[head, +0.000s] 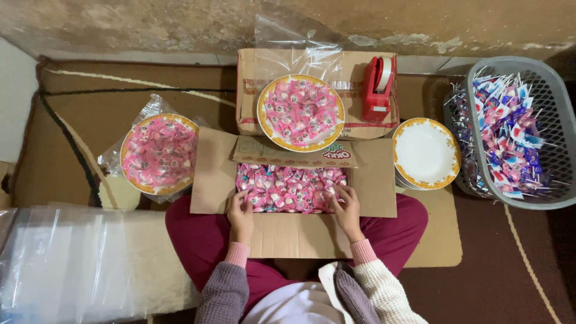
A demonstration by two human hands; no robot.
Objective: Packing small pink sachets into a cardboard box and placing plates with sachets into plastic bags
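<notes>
Open brown cardboard box (378, 180) of pink wrapped candies (291, 189) on lap, second closed carton (249, 96) behind, clear plastic bags (66, 264) lower left

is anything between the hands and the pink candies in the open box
Nothing visible. Both the left hand and right hand already rest on the pink candies inside the open cardboard box, flaps folded clear.

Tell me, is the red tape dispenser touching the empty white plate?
Apart. The head view shows the red tape dispenser standing on the closed cardboard box, with box top and floor visible between it and the empty white plate.
</notes>
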